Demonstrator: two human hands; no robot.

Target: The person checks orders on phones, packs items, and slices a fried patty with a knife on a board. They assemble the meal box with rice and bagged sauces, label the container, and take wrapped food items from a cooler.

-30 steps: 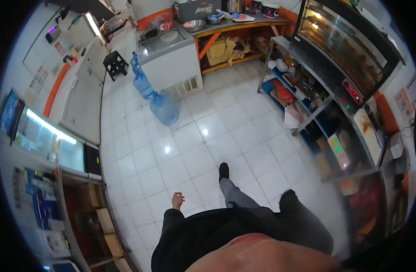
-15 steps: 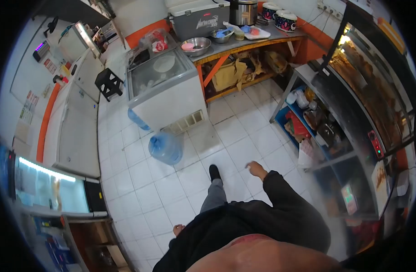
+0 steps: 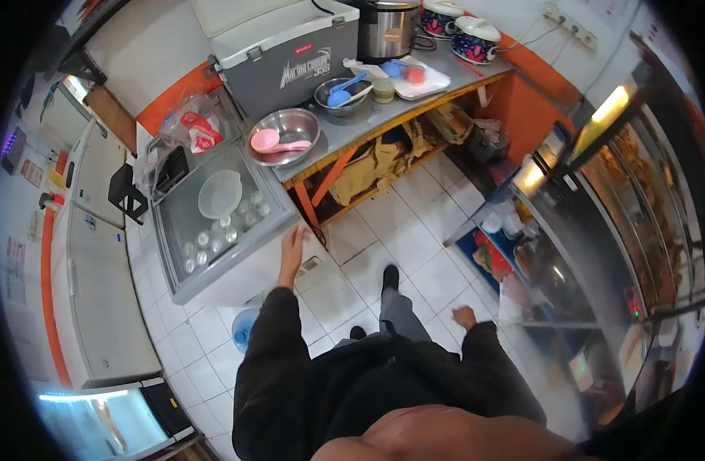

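My left hand [image 3: 292, 255] reaches forward, fingers stretched out and holding nothing, beside the near right edge of a glass-topped chest freezer [image 3: 237, 280]. I cannot tell whether it touches the freezer. A clear round plastic lid or bowl [image 3: 220, 195] and several can-like tops show at the glass. Lower on the right, my right hand [image 3: 465, 316] hangs over the tiled floor with its fingers curled in and nothing visible in it. On the counter ahead, a steel bowl [image 3: 305, 129] holds a pink ladle [image 3: 266, 141]; another steel bowl [image 3: 339, 109] holds a blue ladle [image 3: 339, 97].
A grey cooler box [image 3: 283, 65], a rice cooker [image 3: 387, 31] and patterned pots [image 3: 475, 40] stand on the counter [image 3: 352, 138]. A blue water jug [image 3: 243, 330] is on the floor by the freezer. Right stands a lit display case [image 3: 598, 238]; white chest freezers [image 3: 110, 292] line the left.
I have moved forward, so the freezer and counter are nearer. My left hand has risen from my side toward the freezer's edge. My right hand's fingers have curled in.
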